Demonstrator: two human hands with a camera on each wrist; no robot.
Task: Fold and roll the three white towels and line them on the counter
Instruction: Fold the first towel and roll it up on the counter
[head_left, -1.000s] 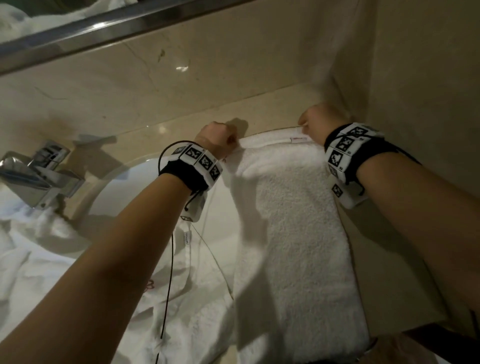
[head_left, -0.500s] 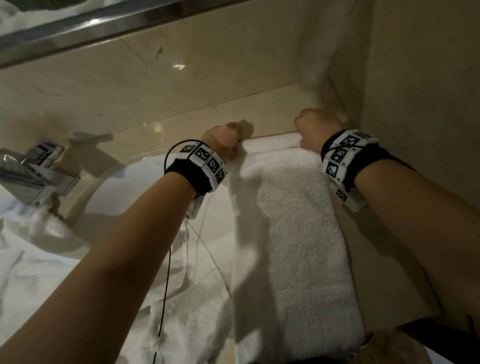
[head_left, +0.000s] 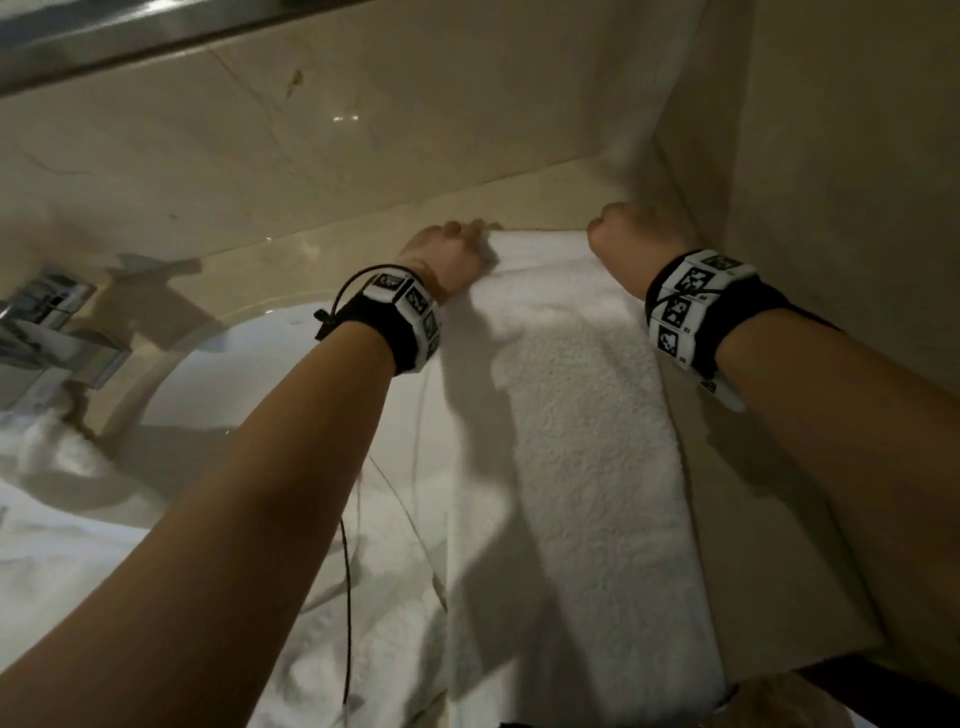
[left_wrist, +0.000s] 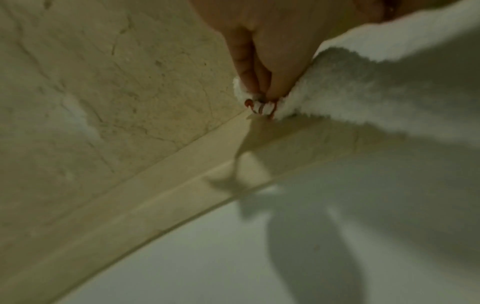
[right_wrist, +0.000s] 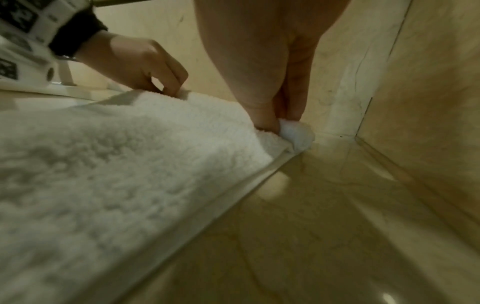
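Towel (head_left: 576, 415), white terry, folded into a long strip, lies on the beige stone counter (head_left: 769, 545) with its far edge close to the back wall (head_left: 363, 156) and its near end reaching the counter's front edge. Left hand (head_left: 447, 257) holds the towel's far left corner: in the left wrist view the fingertips (left_wrist: 259, 90), nails painted red, are drawn together and pinch a small tuft of the cloth (left_wrist: 363, 92), which is lifted just clear of the counter and casts a shadow beneath. Right hand (head_left: 631, 244) holds the towel's far right corner; in the right wrist view thumb and fingers (right_wrist: 293, 98) close narrowly on a bunched bit of the edge (right_wrist: 296, 133), near the corner where the back wall meets the side wall (head_left: 831, 156). From that same view the left hand (right_wrist: 135, 65) is seen across the towel (right_wrist: 116, 164), fingers curled down onto the far edge. Both wrists carry black bands with white marker tiles (head_left: 685, 306). Left of the towel sits the white sink basin (head_left: 249, 374), partly overlapped by the towel's left side; a chrome tap (head_left: 47, 332) stands at the basin's far left. More crumpled white cloth (head_left: 78, 561) lies left of the towel, at and below the basin's near side; how many pieces it comprises cannot be told.
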